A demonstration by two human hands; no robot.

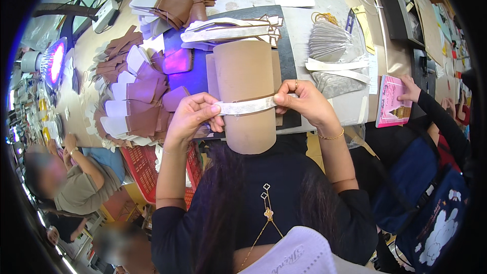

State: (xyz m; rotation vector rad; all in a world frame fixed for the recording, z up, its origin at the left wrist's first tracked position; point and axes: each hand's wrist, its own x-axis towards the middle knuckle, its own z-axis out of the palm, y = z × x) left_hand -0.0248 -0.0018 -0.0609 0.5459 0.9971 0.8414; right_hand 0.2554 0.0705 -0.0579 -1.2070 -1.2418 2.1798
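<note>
Both my hands pinch a narrow white strip with a brown edge (247,107), one at each end. My left hand (197,113) has its left end between thumb and fingers; my right hand (304,102) grips the right end. The strip stretches nearly level across a tan curved panel (243,73), which hangs over the table's front edge toward me. Whether the strip is fixed to the panel, I cannot tell. Just beyond the panel's far end lies a bundle of white, brown-edged strips (228,31) on a dark mat (290,61).
Stacks of brown and white cut pieces (137,104) cover the left side. More brown pieces (175,7) lie behind. At right are fanned grey pieces (329,43), a black box (398,10) and a pink booklet (393,102) under another person's hand. A glowing lamp (55,61) stands far left.
</note>
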